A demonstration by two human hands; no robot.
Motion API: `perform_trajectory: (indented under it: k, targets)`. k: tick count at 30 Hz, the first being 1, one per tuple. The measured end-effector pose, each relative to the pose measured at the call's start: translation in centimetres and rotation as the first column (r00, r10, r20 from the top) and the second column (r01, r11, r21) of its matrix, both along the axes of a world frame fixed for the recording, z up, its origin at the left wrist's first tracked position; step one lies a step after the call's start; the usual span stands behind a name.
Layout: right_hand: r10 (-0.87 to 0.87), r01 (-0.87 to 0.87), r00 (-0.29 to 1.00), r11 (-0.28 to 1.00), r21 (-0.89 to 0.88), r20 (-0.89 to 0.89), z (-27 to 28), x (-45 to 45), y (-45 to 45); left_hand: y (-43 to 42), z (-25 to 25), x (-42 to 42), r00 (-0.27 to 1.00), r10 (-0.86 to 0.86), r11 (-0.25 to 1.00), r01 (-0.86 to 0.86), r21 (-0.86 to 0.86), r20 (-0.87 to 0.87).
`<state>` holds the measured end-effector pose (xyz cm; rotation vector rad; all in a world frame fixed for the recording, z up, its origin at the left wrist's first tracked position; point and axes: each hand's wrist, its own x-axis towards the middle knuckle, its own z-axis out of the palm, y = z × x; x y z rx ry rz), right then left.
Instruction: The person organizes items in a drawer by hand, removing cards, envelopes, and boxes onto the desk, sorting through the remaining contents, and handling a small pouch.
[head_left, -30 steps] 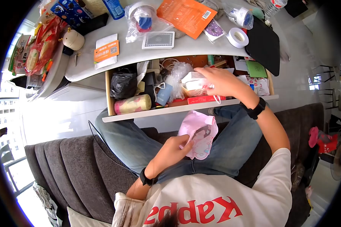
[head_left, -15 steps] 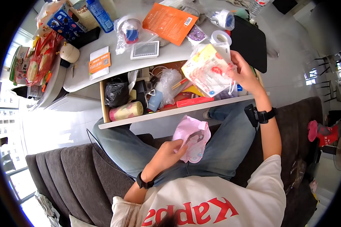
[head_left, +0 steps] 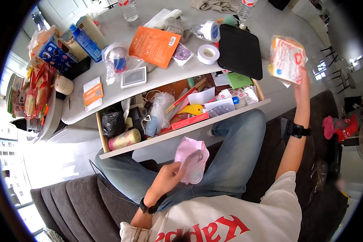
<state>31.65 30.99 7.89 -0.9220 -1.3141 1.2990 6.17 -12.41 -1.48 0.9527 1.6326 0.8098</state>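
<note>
A pink, soft plastic-looking pouch [head_left: 194,161] with a pale print hangs over my lap. My left hand [head_left: 167,179] is closed on its left edge. Far out to the right, beyond the table's end, my right hand [head_left: 303,86] grips a white plastic-wrapped packet [head_left: 286,60] with red and yellow print by its lower edge. The packet's contents cannot be made out. Between table and lap, an open drawer [head_left: 181,132] holds a crinkled clear bag [head_left: 162,111], a black bag [head_left: 113,122], a yellow patterned roll [head_left: 125,139], a red box [head_left: 189,121] and a green card [head_left: 238,80].
On the table [head_left: 165,78] lie an orange packet [head_left: 151,46], a card deck [head_left: 134,77], a white tape roll [head_left: 208,54] and a black mat [head_left: 240,50]. A blue bottle [head_left: 86,43] stands at the left. Behind me is a dark sofa [head_left: 74,207].
My right hand has carried the packet from above the drawer outward to the right, uncovering the drawer's right part. My left hand still holds the pink pouch. The view has shifted.
</note>
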Motion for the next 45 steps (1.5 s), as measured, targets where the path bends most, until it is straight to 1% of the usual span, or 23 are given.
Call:
perform_trajectory:
  k: [1,2,6,10,13,14,15,17,19,21,24,27,29,30,31,32,33,34,35,37,39,42,45]
  targets:
    - [-0.028,0.024,0.999,0.997,-0.079,-0.041,0.1,0.7,0.5,0.2,0.1,0.0,1.000,-0.016,1.000,0.016,-0.013,-0.004]
    - [-0.062,0.059,0.998,0.994,-0.090,-0.030,-0.2,1.0,1.0,0.3,-0.1,0.0,1.000,-0.020,1.000,0.020,0.000,-0.006]
    - [0.076,-0.079,0.997,0.986,-0.146,-0.026,-2.3,-0.2,3.3,0.8,-0.6,0.2,0.999,-0.035,0.999,0.035,0.041,-0.007]
    - [0.256,-0.245,0.966,0.944,-0.222,0.021,-5.2,-6.7,6.4,1.6,-0.1,0.3,0.999,-0.035,0.999,0.035,0.040,0.021]
    - [0.184,-0.142,0.972,0.955,-0.260,0.147,-6.0,-11.5,6.5,1.7,0.4,0.3,1.000,-0.013,0.998,0.013,0.055,-0.002]
    - [0.120,-0.083,0.969,0.981,-0.176,0.214,-7.4,-12.4,7.7,1.7,0.7,0.1,1.000,-0.002,0.999,0.001,0.032,0.013]
    - [0.130,-0.110,0.964,0.989,-0.099,0.230,-8.8,-12.2,8.6,1.7,1.1,-0.1,0.999,0.011,1.000,-0.011,0.007,0.032]
    - [0.147,-0.167,0.954,0.984,0.055,0.260,-7.9,-13.0,7.4,1.6,1.5,-0.5,0.997,0.039,0.999,-0.038,-0.016,0.065]
    - [0.052,-0.118,0.922,0.982,0.150,0.383,-7.5,-12.9,6.0,1.6,1.7,-1.1,0.995,0.055,0.998,-0.055,-0.004,0.089]
    - [-0.009,-0.058,0.896,0.989,0.138,0.444,-8.2,-11.8,6.3,1.8,2.6,-1.8,0.998,0.026,1.000,-0.025,-0.019,0.053]
    - [-0.128,0.136,0.897,0.991,0.013,0.424,-7.5,-11.1,4.6,1.9,3.1,-2.7,0.999,-0.035,0.999,0.035,-0.012,0.040]
    - [-0.312,0.168,0.892,0.901,0.400,0.327,-6.6,-10.7,2.1,2.2,3.7,-3.7,0.996,-0.040,0.999,0.038,0.022,0.076]
    - [-0.437,0.186,0.869,0.721,0.667,0.230,-5.8,-11.6,-2.5,2.5,4.0,-4.2,0.993,-0.069,0.998,0.070,-0.006,0.096]
    - [-0.433,0.105,0.877,0.592,0.799,0.206,-5.4,-13.0,-5.9,2.8,4.3,-4.5,0.991,-0.080,0.996,0.084,-0.040,0.110]
    - [-0.176,-0.010,0.959,0.762,0.647,0.222,-5.9,-14.1,-9.5,2.6,3.6,-4.5,0.993,-0.085,0.996,0.084,0.011,0.088]
    - [0.041,-0.324,0.912,0.680,0.658,0.407,-8.0,-13.6,-11.0,2.5,2.9,-4.1,0.992,-0.030,0.998,0.022,0.065,0.123]
    - [0.320,-0.667,0.739,0.465,0.581,0.593,-6.4,-15.7,-12.0,2.6,2.3,-3.7,0.984,0.012,0.993,-0.033,0.115,0.176]
    - [0.293,-0.756,0.643,0.390,0.526,0.708,-8.0,-18.1,-13.2,2.9,2.4,-3.7,0.985,-0.016,0.996,0.000,0.086,0.174]
    - [0.301,-0.781,0.607,0.398,0.481,0.736,-7.3,-20.2,-15.0,3.2,2.5,-3.9,0.984,-0.042,0.998,0.033,0.053,0.172]
    - [0.338,-0.870,0.472,0.329,0.367,0.814,-10.1,-23.2,-16.2,3.3,1.3,-4.2,0.978,-0.115,0.993,0.115,0.012,0.172]
    - [0.253,-0.869,0.476,0.280,0.407,0.842,-13.7,-26.5,-17.7,4.2,1.6,-4.2,0.972,-0.187,0.982,0.181,0.055,0.140]
    - [0.128,-0.921,0.343,0.242,0.306,0.931,-16.0,-30.2,-19.0,4.6,2.0,-4.7,0.970,-0.217,0.976,0.212,0.055,0.109]
    - [0.068,-0.945,0.271,0.208,0.252,0.960,-19.5,-31.9,-18.8,4.5,1.5,-5.0,0.969,-0.225,0.972,0.216,0.098,0.099]
